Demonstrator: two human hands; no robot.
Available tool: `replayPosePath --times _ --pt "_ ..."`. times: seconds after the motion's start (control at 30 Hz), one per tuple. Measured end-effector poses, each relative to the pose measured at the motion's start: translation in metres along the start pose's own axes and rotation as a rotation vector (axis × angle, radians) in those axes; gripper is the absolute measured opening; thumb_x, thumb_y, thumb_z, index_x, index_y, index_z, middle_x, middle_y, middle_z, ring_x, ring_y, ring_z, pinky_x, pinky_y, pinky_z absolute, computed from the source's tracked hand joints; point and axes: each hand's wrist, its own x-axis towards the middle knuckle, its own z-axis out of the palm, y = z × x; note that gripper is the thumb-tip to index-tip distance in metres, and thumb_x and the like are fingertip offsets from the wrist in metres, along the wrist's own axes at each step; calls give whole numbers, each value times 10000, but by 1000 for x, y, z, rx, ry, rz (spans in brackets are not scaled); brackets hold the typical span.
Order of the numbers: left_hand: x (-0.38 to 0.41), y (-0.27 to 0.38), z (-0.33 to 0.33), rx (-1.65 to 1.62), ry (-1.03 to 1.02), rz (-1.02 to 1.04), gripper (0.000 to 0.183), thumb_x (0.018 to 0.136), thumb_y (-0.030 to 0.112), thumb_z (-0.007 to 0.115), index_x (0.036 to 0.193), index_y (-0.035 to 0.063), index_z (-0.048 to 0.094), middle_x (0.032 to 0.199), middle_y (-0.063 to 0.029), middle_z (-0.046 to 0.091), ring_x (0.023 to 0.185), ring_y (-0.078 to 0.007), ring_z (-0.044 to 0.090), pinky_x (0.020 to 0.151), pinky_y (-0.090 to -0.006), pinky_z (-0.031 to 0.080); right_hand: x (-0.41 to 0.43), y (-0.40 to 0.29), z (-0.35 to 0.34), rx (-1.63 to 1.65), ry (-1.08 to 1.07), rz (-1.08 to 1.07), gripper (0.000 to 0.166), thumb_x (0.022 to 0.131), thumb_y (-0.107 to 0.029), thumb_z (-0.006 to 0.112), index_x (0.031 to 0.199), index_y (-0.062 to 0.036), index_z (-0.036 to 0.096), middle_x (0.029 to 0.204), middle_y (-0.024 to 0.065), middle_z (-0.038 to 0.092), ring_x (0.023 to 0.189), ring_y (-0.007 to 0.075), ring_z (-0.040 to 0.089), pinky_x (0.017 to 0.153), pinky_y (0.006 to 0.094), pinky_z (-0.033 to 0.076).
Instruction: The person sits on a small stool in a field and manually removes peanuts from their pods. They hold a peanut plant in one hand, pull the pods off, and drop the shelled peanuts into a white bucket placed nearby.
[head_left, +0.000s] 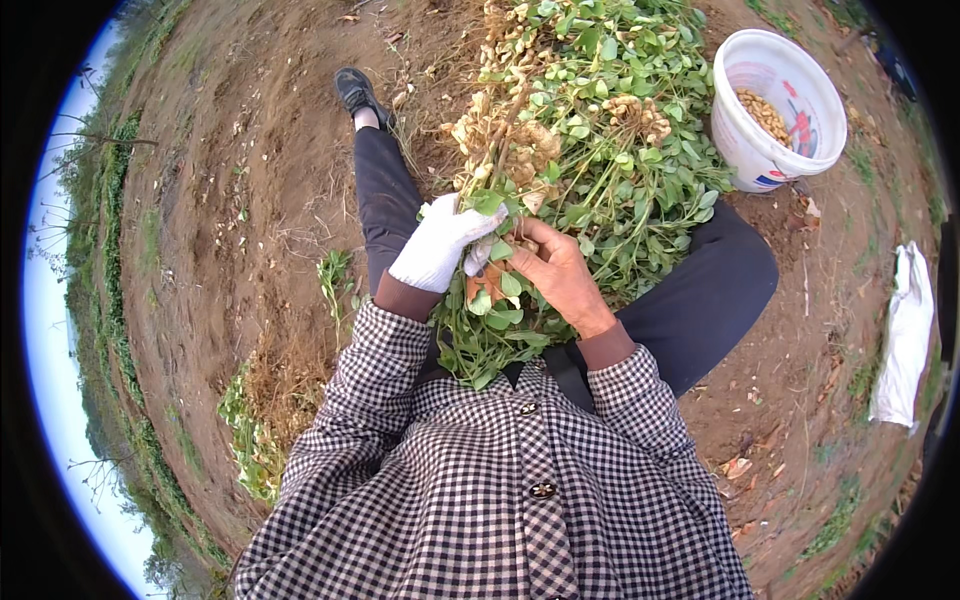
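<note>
My left hand (444, 241), in a white knit glove, grips a bunch of peanut plant stems (491, 202) above my lap. Bare-skinned, my right hand (556, 268) has its thumb and fingers pinched together among the roots, close beside the glove; what lies between those fingertips is mostly hidden. Green leaves of the bunch hang down over my lap. A large heap of pulled peanut plants (622, 157) lies between my legs, with clusters of pods (637, 118) showing on the roots.
A white plastic bucket (724, 131) with loose peanuts (763, 116) in the bottom stands beyond my right knee. Farther right lies a white sack (902, 337). Wilted plants (251, 442) rest on the bare soil (285, 172) to my left. My outstretched left leg borders the heap.
</note>
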Motion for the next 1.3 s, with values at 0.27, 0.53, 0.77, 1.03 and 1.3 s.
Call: replayPosePath --times 0.27,0.53,0.77,1.03,1.3 --pt "-2 -8 -15 -107 -114 -114 215 813 163 704 681 27 604 521 -33 542 417 -109 486 396 -252 347 -7 -8 10 -558 -98 26 303 937 -215 491 1046 63 543 849 245 630 753 390 615 684 432 474" --pt "1 -6 -2 -1 -73 14 224 808 118 683 961 -38 635 753 -87 660 579 -151 597 546 -283 480 -1 -8 -2 -899 -64 24 201 949 -171 425 925 26 457 715 236 584 689 410 599 596 488 457" --pt "6 -8 2 -92 -108 19 314 809 95 691 1092 -18 618 925 -58 675 756 -129 631 707 -267 502 -4 5 -16 -958 -76 -57 179 907 -134 482 935 43 489 736 218 611 658 366 623 534 461 470" --pt "13 1 -10 -453 -437 -22 248 866 244 673 912 42 536 573 4 445 459 -114 410 411 -255 328 -25 -8 -83 -1150 -484 95 150 916 -157 492 907 -9 520 590 136 544 512 309 563 479 412 421" --pt "15 -10 -21 -492 -227 -126 193 851 170 671 861 8 568 539 -8 434 427 -128 392 410 -275 318 16 -177 -230 -350 833 -183 273 968 -316 539 928 -47 568 580 -42 457 408 12 351 350 164 270"
